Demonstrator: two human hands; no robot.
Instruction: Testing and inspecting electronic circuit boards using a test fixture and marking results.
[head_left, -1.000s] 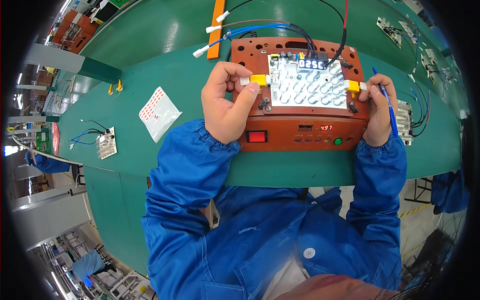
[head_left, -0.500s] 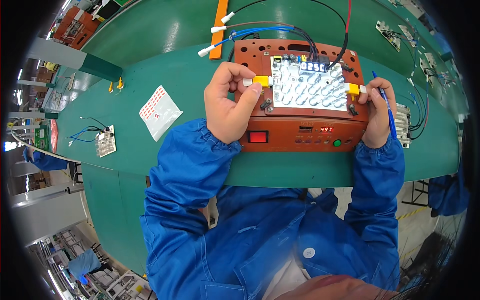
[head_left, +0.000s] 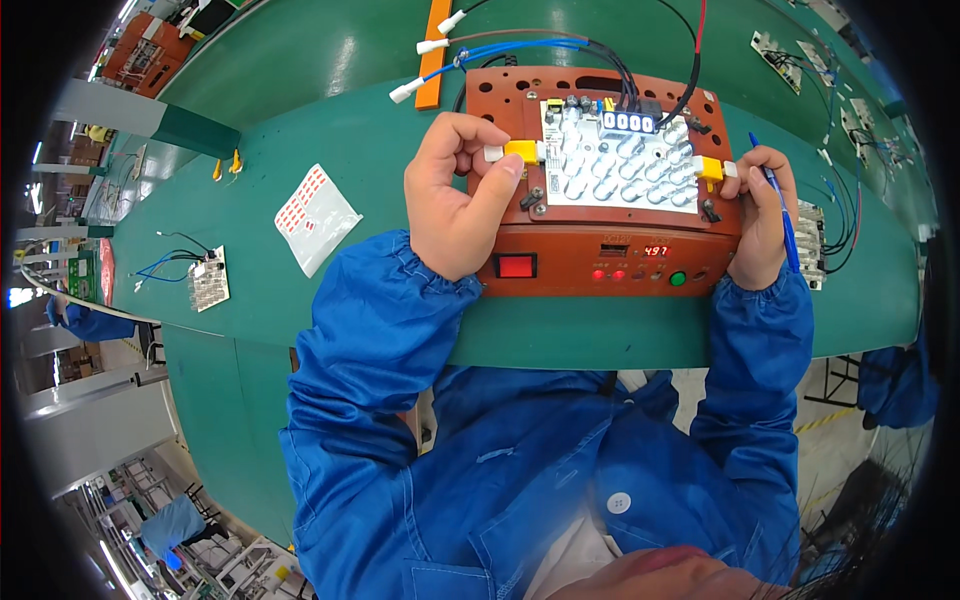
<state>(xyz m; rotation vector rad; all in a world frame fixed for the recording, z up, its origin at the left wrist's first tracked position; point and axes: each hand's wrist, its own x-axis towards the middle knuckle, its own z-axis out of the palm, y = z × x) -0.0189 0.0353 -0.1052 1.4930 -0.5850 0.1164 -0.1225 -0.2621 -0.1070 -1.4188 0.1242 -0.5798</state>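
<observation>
A circuit board point(head_left: 628, 185) with clear domed parts and a lit white digit display point(head_left: 628, 122) lies on a reddish-brown test box point(head_left: 580, 245). My left hand point(head_left: 460, 200) pinches the yellow slider point(head_left: 520, 152) with a white end at the board's left edge, thumb on the yellow part. On the other side, the fingers of my right hand point(head_left: 762, 215) touch the white end of a second yellow slider point(head_left: 709, 169). A blue pen point(head_left: 782, 215) is held between that hand's fingers, pointing up. Blue, brown and black wires point(head_left: 540, 42) with white plugs run from the board toward the far left.
A clear bag with red labels point(head_left: 318, 215) lies left on the green table point(head_left: 400, 110). Farther left is another wired board point(head_left: 209, 280); more boards point(head_left: 812, 240) sit at right. An orange strip point(head_left: 433, 55) stands behind the box. The box front has a red switch point(head_left: 516, 266).
The digits on the board's display have changed. Two small red lamps on the box front are now lit. Both hands keep their places at the sliders.
</observation>
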